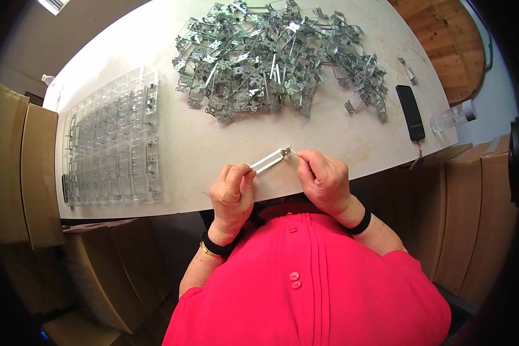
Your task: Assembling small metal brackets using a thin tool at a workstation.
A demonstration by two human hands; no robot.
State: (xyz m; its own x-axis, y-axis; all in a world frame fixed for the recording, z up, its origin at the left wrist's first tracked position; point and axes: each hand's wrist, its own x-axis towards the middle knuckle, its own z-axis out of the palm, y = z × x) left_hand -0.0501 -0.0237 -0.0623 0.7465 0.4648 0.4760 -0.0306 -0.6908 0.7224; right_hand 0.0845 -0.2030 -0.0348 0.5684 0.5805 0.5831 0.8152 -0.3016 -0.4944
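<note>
Between my hands, just above the near part of the white table [225,138], is a metal bracket [269,162] with two long parallel bars and a small plate-like end. My left hand [233,187] pinches its left end between thumb and fingers. At the other end, my right hand [324,177] has thumb and forefinger closed at the bracket's small plate; the exact contact there is too small to make out. A large tangled heap of similar metal brackets [254,63] lies farther back on the table.
Left on the table stands a clear plastic compartment tray [112,141] with metal pieces in it. To the right lie a black phone [409,112], a clear bottle [452,117] and a loose metal piece [408,70]. Cardboard boxes [40,173] flank the table, and a round wooden top [444,43] stands beyond.
</note>
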